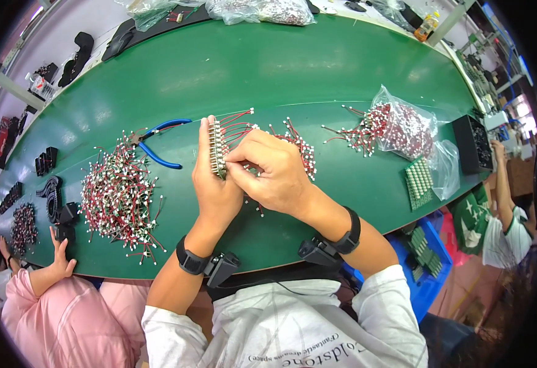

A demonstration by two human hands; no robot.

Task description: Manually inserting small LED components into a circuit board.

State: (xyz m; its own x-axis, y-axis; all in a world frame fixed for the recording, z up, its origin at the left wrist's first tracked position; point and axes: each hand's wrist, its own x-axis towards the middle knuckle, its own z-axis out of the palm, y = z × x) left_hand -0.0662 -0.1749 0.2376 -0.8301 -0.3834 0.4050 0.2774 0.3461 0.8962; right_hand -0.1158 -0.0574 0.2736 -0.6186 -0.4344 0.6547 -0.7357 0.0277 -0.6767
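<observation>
My left hand [212, 193] is closed around a narrow circuit board [217, 147], held upright on edge with a row of pale connectors along it. Several red and black wire leads [239, 127] stick out from the board to the right. My right hand [271, 168] is closed in a pinch at the board's lower end, thumb and forefinger touching it; whatever sits between the fingertips is too small to make out. Beyond my right hand lies a small pile of wire leads [305, 153], partly hidden by it. Blue-handled cutters [161, 157] rest open to the left.
A big heap of wire leads [118, 196] lies at left. At right are a clear bag of leads [403, 132], a green board panel [419, 184], a black box [472, 144] and a blue crate [441, 270]. A co-worker's hand [61, 257] rests at the table's left edge.
</observation>
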